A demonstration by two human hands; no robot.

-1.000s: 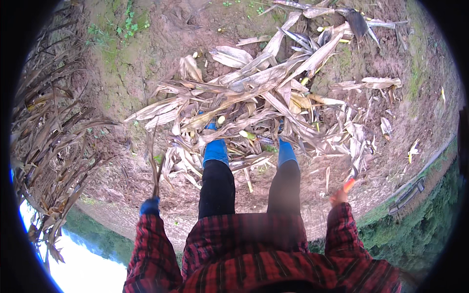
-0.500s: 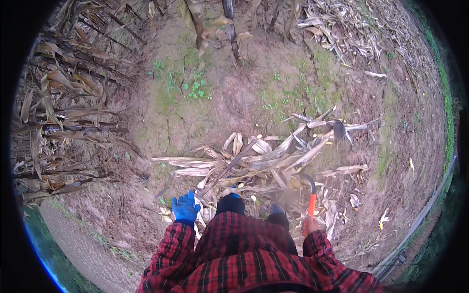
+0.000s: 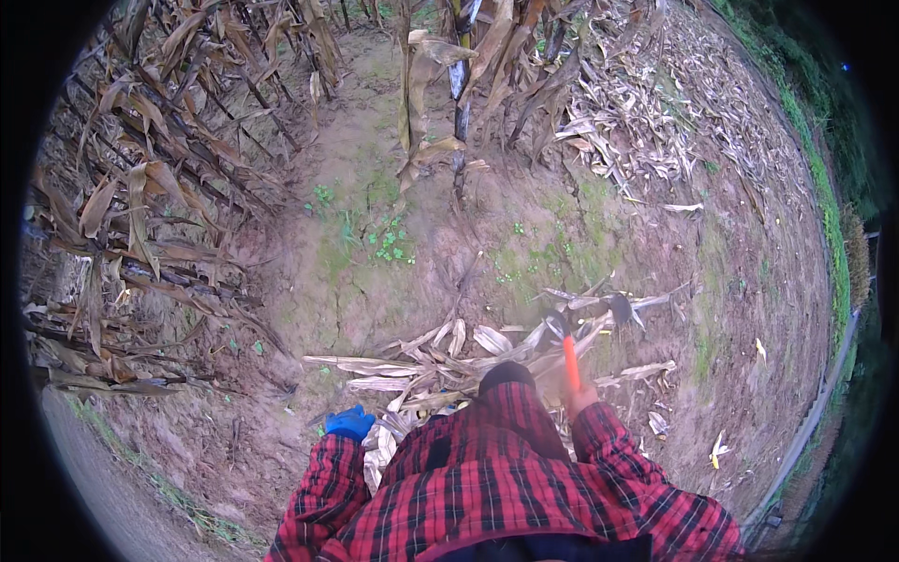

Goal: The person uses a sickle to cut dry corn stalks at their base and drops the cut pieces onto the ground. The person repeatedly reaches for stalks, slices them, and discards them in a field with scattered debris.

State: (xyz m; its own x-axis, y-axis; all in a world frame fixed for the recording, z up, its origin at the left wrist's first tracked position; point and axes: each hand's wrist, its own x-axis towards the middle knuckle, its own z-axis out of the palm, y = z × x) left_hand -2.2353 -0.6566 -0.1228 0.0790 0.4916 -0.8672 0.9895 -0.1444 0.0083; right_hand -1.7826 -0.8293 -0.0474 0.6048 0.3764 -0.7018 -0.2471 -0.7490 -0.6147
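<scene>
My right hand point(image 3: 582, 400), bare, grips the orange handle of a sickle point(image 3: 571, 363) to the right of my legs. The sickle's dark curved blade points away from me, over cut corn stalks point(image 3: 421, 375) with pale dry leaves lying across the ground in front of me. My left hand point(image 3: 349, 423), in a blue glove, is low at my left side with its fingers apart and nothing in them. It is nearest to the left end of those stalks and appears apart from them.
Dry corn plants point(image 3: 140, 272) stand thickly on the left, and another clump point(image 3: 459, 103) stands ahead. A heap of dry husks point(image 3: 646, 103) spreads at the far right. Small green weeds point(image 3: 389, 239) grow from the bare soil point(image 3: 309, 309). A pale edging strip point(image 3: 824, 393) curves along the right.
My right hand has carried the sickle forward and a little left. One leg has stepped forward. My view has tilted up, showing more standing corn, and the gloved hand sits lower in the picture.
</scene>
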